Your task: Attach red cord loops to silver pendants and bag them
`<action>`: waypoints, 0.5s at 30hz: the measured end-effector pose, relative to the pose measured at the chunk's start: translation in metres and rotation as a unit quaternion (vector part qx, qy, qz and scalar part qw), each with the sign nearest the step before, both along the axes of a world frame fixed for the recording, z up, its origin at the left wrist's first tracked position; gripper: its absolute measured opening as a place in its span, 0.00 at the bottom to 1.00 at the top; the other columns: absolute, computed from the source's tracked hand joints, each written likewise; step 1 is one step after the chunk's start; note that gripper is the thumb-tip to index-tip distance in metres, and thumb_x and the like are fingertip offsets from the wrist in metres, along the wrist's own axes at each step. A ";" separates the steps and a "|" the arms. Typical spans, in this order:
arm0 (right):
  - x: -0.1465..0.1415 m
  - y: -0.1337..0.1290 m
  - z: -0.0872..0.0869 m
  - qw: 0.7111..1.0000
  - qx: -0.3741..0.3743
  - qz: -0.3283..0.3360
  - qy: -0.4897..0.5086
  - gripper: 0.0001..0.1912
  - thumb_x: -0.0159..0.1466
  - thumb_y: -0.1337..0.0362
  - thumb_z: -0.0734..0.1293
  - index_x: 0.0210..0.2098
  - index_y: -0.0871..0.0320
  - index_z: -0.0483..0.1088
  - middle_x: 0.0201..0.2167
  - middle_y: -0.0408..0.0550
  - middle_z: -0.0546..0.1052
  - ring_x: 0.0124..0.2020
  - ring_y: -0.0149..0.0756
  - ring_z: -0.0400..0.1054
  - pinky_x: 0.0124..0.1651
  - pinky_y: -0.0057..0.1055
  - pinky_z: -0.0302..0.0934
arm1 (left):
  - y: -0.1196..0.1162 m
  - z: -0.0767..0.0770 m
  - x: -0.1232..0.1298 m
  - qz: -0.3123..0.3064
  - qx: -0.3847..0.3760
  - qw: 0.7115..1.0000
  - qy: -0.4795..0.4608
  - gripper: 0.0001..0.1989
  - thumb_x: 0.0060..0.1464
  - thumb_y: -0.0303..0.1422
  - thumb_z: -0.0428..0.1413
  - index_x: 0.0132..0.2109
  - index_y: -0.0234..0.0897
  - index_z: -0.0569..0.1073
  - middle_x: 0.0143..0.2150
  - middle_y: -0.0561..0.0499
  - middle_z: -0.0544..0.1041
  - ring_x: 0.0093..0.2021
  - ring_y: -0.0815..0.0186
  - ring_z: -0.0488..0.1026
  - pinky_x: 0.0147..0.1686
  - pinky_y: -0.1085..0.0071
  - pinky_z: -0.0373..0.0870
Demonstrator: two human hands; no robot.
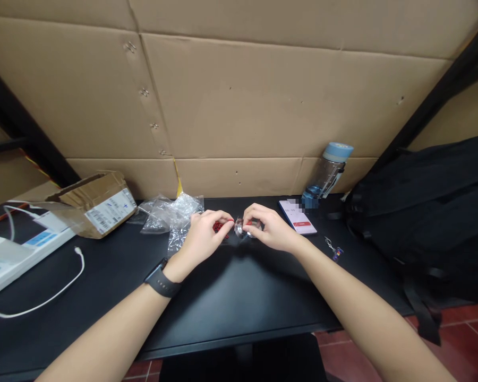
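Observation:
My left hand, with a dark watch on its wrist, is in a pinch over the black table. A thin red cord-like bundle shows under its fingers, and a bit of red is at the fingertips. Close beside it, my right hand is also pinched, closed at a small shiny silver object with some red by its fingertips. The silver object's exact kind is too small and partly covered to make out. Crumpled clear plastic bags lie just left of my left hand.
On the left stand an opened cardboard box and a white power strip with a white cable. To the right are a phone, a blue-capped bottle, a small keychain and a black backpack. Cardboard backs the table.

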State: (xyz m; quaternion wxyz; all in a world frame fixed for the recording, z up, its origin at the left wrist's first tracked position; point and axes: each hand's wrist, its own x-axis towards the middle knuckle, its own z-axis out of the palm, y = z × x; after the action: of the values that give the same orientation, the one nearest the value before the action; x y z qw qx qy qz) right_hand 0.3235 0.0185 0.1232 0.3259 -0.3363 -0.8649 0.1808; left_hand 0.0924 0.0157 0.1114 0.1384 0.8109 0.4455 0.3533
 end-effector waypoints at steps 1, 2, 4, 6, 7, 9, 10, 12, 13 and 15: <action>0.000 0.000 -0.001 1.000 0.000 0.002 0.002 0.02 0.68 0.68 0.67 0.37 0.57 0.72 0.42 0.49 0.74 0.43 0.36 0.69 0.48 0.33 0.65 | 0.001 0.000 0.000 -0.003 0.004 1.000 0.001 0.07 0.64 0.36 0.56 0.40 0.43 0.78 0.37 0.53 0.82 0.44 0.60 0.75 0.49 0.60 0.64; 0.000 0.000 -0.001 1.000 -0.002 0.003 0.003 0.02 0.68 0.68 0.67 0.37 0.56 0.72 0.42 0.49 0.74 0.43 0.36 0.69 0.48 0.33 0.65 | 0.001 0.000 -0.001 -0.004 0.012 1.000 0.004 0.07 0.64 0.36 0.56 0.39 0.43 0.78 0.39 0.53 0.82 0.46 0.60 0.74 0.50 0.59 0.64; 0.000 0.000 0.000 1.000 -0.005 0.002 0.003 0.03 0.68 0.68 0.67 0.37 0.56 0.72 0.43 0.49 0.73 0.43 0.36 0.69 0.48 0.33 0.66 | 0.002 -0.002 -0.001 0.002 0.032 0.999 0.017 0.08 0.63 0.36 0.57 0.38 0.44 0.79 0.44 0.51 0.81 0.49 0.58 0.73 0.53 0.58 0.63; 0.001 0.000 0.000 1.000 -0.007 0.001 0.003 0.03 0.68 0.68 0.66 0.37 0.56 0.72 0.43 0.50 0.73 0.43 0.36 0.69 0.47 0.33 0.66 | 0.003 -0.003 -0.002 0.013 0.045 0.999 0.028 0.08 0.63 0.37 0.57 0.38 0.44 0.80 0.46 0.50 0.80 0.50 0.58 0.71 0.55 0.56 0.62; 0.001 0.001 0.000 1.000 -0.006 0.000 0.003 0.03 0.68 0.67 0.66 0.37 0.56 0.72 0.42 0.50 0.73 0.42 0.36 0.69 0.47 0.33 0.66 | 0.004 -0.004 -0.002 0.016 0.046 0.998 0.032 0.08 0.63 0.37 0.57 0.38 0.44 0.81 0.46 0.50 0.79 0.51 0.57 0.71 0.55 0.55 0.61; 0.001 0.001 0.000 1.000 -0.001 -0.004 0.004 0.03 0.68 0.67 0.66 0.37 0.57 0.72 0.42 0.50 0.73 0.42 0.36 0.69 0.46 0.33 0.65 | 0.004 -0.005 -0.002 0.018 0.042 0.998 0.035 0.08 0.63 0.38 0.57 0.38 0.45 0.81 0.46 0.50 0.78 0.51 0.57 0.70 0.55 0.54 0.61; 0.000 0.001 0.000 1.000 0.002 -0.006 0.004 0.03 0.68 0.67 0.66 0.36 0.57 0.72 0.42 0.49 0.73 0.41 0.36 0.69 0.46 0.33 0.65 | 0.004 -0.006 -0.002 0.017 0.040 0.998 0.034 0.08 0.63 0.38 0.58 0.38 0.45 0.81 0.46 0.50 0.78 0.51 0.57 0.70 0.55 0.54 0.61; 0.000 0.001 -0.001 1.000 0.007 -0.010 0.007 0.04 0.68 0.67 0.66 0.36 0.57 0.72 0.41 0.49 0.73 0.41 0.36 0.69 0.45 0.33 0.65 | 0.004 -0.006 -0.002 0.018 0.039 0.999 0.030 0.08 0.63 0.38 0.58 0.38 0.46 0.81 0.46 0.50 0.77 0.51 0.57 0.70 0.55 0.54 0.61; 0.000 0.002 -0.001 1.000 0.009 -0.013 0.009 0.04 0.68 0.67 0.66 0.36 0.57 0.72 0.42 0.49 0.73 0.41 0.36 0.69 0.44 0.33 0.65 | 0.005 -0.006 -0.002 0.022 0.041 0.999 0.027 0.07 0.62 0.38 0.58 0.38 0.46 0.81 0.46 0.51 0.77 0.51 0.57 0.70 0.56 0.54 0.61; 0.001 0.002 -0.001 1.000 0.015 -0.020 0.018 0.04 0.68 0.66 0.66 0.36 0.57 0.72 0.43 0.50 0.73 0.42 0.37 0.69 0.44 0.33 0.65 | 0.006 -0.006 -0.003 0.034 0.048 0.998 0.020 0.07 0.62 0.37 0.59 0.38 0.46 0.82 0.46 0.51 0.77 0.51 0.57 0.69 0.56 0.54 0.61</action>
State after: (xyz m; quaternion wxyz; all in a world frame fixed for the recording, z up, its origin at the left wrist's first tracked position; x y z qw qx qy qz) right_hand 0.3248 0.0206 0.1221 0.3500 -0.3456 -0.8544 0.1677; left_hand 0.0898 0.0216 0.1051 0.0783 0.8080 0.4581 0.3622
